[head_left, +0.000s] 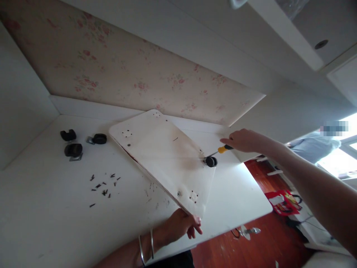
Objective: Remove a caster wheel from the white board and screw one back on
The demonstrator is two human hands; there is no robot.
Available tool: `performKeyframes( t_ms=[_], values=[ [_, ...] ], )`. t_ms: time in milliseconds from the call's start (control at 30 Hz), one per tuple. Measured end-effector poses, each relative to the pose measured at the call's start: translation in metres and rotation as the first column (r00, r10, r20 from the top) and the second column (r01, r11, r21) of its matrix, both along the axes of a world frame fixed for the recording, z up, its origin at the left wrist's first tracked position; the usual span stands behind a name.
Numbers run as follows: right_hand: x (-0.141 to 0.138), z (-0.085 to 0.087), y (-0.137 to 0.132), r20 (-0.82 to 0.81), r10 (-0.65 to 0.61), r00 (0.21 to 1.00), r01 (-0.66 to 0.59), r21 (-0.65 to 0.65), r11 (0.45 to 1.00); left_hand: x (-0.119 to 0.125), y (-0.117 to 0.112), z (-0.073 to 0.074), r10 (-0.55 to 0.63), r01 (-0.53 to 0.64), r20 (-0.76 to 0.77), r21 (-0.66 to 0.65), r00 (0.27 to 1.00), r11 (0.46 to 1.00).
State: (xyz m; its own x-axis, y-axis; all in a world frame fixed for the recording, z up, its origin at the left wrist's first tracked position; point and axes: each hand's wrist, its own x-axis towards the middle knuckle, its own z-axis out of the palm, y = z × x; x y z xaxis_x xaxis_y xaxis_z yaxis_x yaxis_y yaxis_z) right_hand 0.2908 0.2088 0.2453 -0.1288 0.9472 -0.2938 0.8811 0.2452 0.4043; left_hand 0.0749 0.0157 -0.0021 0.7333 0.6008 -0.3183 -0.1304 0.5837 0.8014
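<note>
My right hand (241,140) is closed around the handle of a yellow and black screwdriver (222,149). Its shaft slants down to a black caster wheel (211,161) at the right end of a white board (158,156). Where the tip meets the caster's mount is too small to make out. My left hand (181,225), with metal bangles on the wrist, grips the board's near corner, its fingers curled at the edge. Groups of screw holes show at the board's other corners. A small dark screw (175,139) lies on top of it.
On the white tabletop (55,223), loose casters (73,150) stand at the left, with several screws (104,192) scattered in front. A floral wall panel (139,74) rises behind. Beyond the table's right edge are a red floor (223,245), a red bag (284,203) and another person (312,147).
</note>
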Motion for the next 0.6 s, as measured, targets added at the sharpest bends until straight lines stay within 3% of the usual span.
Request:
performKeyframes(
  t_ms=[200,367,600],
  values=[
    [-0.006,-0.002,0.001,0.12,0.045,0.992,-0.035,-0.088,0.995,0.001,0.0,-0.002,0.005,-0.005,-0.007,-0.025,1.0,1.0],
    [0.009,0.0,-0.008,0.144,0.148,0.978,-0.127,-0.145,0.981,-0.001,0.001,-0.001,0.002,-0.003,-0.018,-0.052,1.0,0.999],
    [0.026,-0.011,-0.008,0.063,0.202,0.977,-0.199,-0.053,0.979,0.002,-0.001,-0.006,0.012,-0.013,-0.013,-0.054,1.0,0.998]
  ],
)
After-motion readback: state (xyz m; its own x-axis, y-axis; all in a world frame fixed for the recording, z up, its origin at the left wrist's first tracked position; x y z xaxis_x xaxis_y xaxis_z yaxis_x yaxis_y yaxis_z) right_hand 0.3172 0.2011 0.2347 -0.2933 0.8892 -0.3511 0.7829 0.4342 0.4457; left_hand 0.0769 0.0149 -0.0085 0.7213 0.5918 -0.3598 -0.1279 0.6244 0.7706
